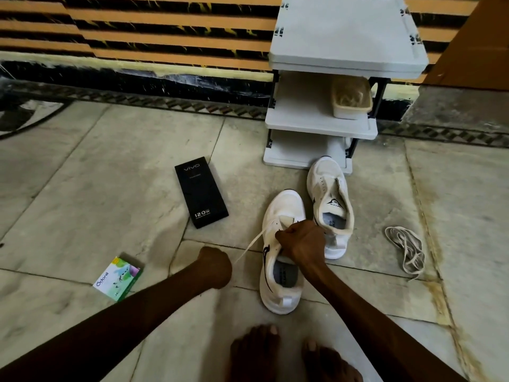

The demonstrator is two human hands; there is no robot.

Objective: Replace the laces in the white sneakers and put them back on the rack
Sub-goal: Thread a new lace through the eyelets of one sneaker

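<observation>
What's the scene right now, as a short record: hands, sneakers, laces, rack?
left hand: grips taut lace
right hand: grips near sneaker at its eyelets
far sneaker: on floor by rack, no lace visible
loose lace: heaped on floor, right of sneakers
rack: holds basket

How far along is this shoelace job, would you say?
Done: a loose lace lies on the floor, and the far sneaker looks unlaced. In hand: the left hand pulls a taut lace at the near sneaker, which the right hand grips. Left: finishing both sneakers, then setting them on the rack.
</observation>
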